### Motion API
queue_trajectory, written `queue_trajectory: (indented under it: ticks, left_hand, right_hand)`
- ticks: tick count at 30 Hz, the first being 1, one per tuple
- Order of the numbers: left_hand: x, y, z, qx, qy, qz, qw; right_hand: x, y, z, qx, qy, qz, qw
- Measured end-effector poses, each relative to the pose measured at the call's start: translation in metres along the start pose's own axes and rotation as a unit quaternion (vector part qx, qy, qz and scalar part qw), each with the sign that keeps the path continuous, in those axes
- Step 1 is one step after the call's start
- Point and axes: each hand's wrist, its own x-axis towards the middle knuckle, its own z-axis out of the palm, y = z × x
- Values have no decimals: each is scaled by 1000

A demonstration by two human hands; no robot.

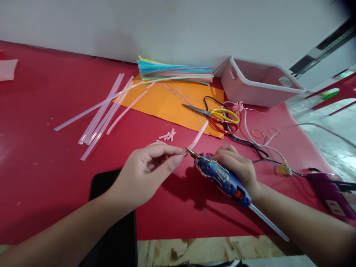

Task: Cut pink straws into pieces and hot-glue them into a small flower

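My left hand (pixel 151 168) pinches the near end of a pink pipe cleaner (pixel 198 136) between thumb and index finger. My right hand (pixel 240 167) is wrapped round a blue glue gun (pixel 219 176) smeared with dried glue. Its metal nozzle points left and sits right at the pipe cleaner, close to my left fingertips; whether they touch I cannot tell. A clear glue stick (pixel 269 221) juts from the gun's rear. Just beyond my left hand lies a small pile of short pink pieces (pixel 168 135).
Scissors (pixel 222 118) rest on an orange sheet (pixel 167 98), before a bundle of coloured pipe cleaners (pixel 175 70). Glue sticks (pixel 102 111) lie to the left. A pink bin (pixel 250 87), tangled cables (pixel 250 137) and a purple power strip (pixel 330 194) are right. A black tablet-like slab (pixel 119 237) lies under my left forearm.
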Motion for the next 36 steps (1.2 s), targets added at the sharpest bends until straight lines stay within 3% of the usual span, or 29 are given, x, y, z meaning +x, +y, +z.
queue_trajectory:
  ticks: [36]
  left_hand:
    - [0, 1, 1, -24, -23, 0, 999]
  right_hand:
    - [-1, 3, -1, 3, 4, 1, 1000]
